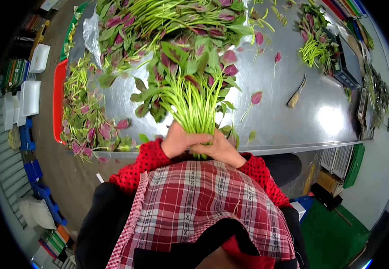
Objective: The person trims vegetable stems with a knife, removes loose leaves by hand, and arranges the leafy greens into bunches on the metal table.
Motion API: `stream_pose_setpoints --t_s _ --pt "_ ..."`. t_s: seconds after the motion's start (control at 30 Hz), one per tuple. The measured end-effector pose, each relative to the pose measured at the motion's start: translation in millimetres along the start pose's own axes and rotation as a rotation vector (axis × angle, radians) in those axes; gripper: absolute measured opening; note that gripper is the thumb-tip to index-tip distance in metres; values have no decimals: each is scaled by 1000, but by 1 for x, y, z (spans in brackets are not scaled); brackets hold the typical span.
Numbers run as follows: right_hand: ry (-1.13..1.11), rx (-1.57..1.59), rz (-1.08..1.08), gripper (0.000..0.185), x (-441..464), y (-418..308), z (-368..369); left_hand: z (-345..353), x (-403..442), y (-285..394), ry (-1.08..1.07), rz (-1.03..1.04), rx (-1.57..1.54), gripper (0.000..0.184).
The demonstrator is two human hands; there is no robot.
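Note:
A thick bunch of amaranth greens [192, 101] stands at the table's front edge, its green stems toward me and its purple-and-green leaves pointing away. My left hand [179, 140] wraps round the stems from the left. From the right, my right hand [220, 147] closes round the same stems, low on the bunch. The fingers of both hands meet at the front. Beyond the bunch lies a large heap of amaranth [172, 18], stems and leaves mixed.
Loose trimmings [84, 105] pile up at the left, beside a red crate [60, 101]. A curved knife [294, 97] with a pale handle lies on the metal table [284, 121]. Another amaranth bunch [313, 47] rests near a dark device [346, 67] at right. Stray leaves dot the surface.

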State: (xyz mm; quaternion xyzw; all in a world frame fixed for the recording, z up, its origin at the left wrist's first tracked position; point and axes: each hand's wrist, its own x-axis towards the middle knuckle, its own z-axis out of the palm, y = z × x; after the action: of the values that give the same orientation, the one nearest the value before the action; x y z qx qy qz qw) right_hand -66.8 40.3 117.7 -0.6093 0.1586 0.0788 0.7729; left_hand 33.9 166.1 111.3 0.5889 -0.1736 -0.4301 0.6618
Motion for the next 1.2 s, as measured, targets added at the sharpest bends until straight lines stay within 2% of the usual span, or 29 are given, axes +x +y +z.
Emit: stream_pose_setpoints --t_s 0.03,0.07,0.13,0.17,0.2,0.23,0.3,0.33,0.4,0.43,0.5,0.53,0.6,0.67,0.77,0.8,0.87,0.9,0.93,0.97,1.0,1.03,1.07,1.13,1.2 --pt "-122 -110 25 48 1 -4 -2 -6 3 -2 -42 -11 107 34" --pt "-121 -109 23 48 2 -10 -3 -10 4 -1 -43 -11 109 34" --pt "-196 -301 296 52 8 -28 -9 -15 14 8 -215 -116 174 45" --pt "-167 -343 158 51 7 -27 -10 -17 16 7 -251 -51 293 49" --pt "-110 -223 -15 50 6 -18 -9 -14 15 9 -225 -46 152 54" --pt "-50 -145 -110 49 4 -9 -6 -11 17 16 -226 -65 151 57" --pt "-180 31 7 40 5 2 -7 -3 16 33 -247 -159 191 60" --pt "-162 73 31 36 -1 -21 -8 1 15 39 -225 -57 232 62" --pt "-159 -40 -130 35 -6 -65 -18 13 16 64 -252 28 89 62" --pt "-147 -37 -127 35 -10 -65 -21 11 19 70 -347 50 39 63" --pt "-32 -336 -361 34 -2 -79 -31 8 26 46 -369 15 34 60" --pt "9 -260 -411 32 0 -61 -28 6 29 29 -382 -33 23 58" --pt "-270 -197 159 21 -8 -34 -56 6 21 -11 -457 -142 314 52" --pt "-296 -68 346 15 -22 -91 -68 5 16 -5 -667 -149 208 48" --pt "-181 -113 164 13 -29 -135 -94 12 34 12 -634 -67 161 45" --pt "-169 -138 120 12 -30 -130 -101 10 40 5 -554 -68 303 41" --pt "-363 -69 442 9 -28 -97 -115 11 56 -17 -378 307 694 26" --pt "-433 -175 504 8 -30 -97 -133 2 68 -73 -452 265 698 23" --pt "-327 -213 466 9 -28 -138 -141 -14 76 -144 -490 572 857 28" --pt "-114 -236 519 11 -24 -162 -158 -1 79 -99 -433 603 970 33" --pt "-25 -255 466 16 -21 -195 -181 15 77 -54 -378 624 1078 38" --pt "141 -274 247 15 -18 -219 -198 20 85 -62 -378 496 995 46" --pt "318 -386 136 15 -14 -248 -213 28 95 -58 -307 668 1066 48" --pt "471 -440 -202 13 2 -288 -250 37 105 -52 -176 641 1089 47" --pt "572 -440 -245 12 23 -314 -287 34 111 -69 -180 611 1076 51"
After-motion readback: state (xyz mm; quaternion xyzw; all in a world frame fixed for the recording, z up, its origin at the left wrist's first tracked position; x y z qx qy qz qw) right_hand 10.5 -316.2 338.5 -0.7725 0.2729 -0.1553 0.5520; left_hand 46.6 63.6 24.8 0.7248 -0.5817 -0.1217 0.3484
